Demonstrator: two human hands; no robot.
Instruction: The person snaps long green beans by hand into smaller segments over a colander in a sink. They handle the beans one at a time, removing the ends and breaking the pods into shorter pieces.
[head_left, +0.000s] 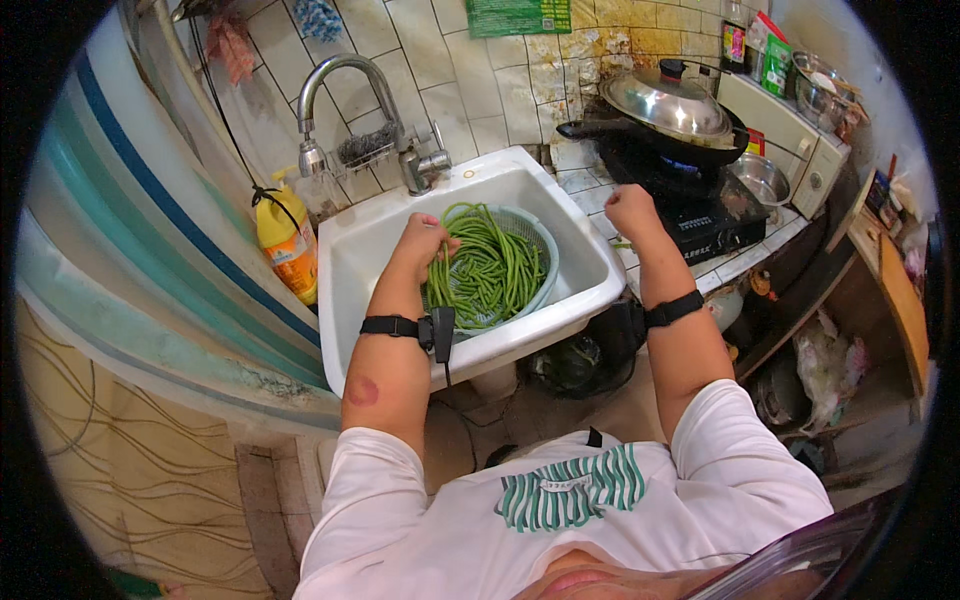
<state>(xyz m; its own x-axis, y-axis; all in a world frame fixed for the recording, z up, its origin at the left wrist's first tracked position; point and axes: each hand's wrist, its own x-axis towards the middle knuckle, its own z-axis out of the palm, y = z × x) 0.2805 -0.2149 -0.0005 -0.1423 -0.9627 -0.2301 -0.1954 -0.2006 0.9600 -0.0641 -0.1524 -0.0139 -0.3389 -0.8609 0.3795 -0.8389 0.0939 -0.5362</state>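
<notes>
A light blue plastic colander (553, 247) sits in the white ceramic sink (592, 279), holding long green beans (517, 255) around a pile of short cut pieces (480, 281). My left hand (429, 241) is at the colander's left side, fingers closed on green beans. My right hand (628, 210) is raised past the sink's right edge, over the tiled counter, with its fingers curled; whether something small is in them cannot be told. Just below it, a small green piece (622, 245) lies by the counter's edge.
A chrome faucet (352, 64) arches over the sink's back left. A yellow detergent bottle (289, 240) stands left of the sink. On the right, a lidded wok (667, 105) sits on a black gas stove (712, 217) with a blue flame. A black bin (611, 352) is below the sink.
</notes>
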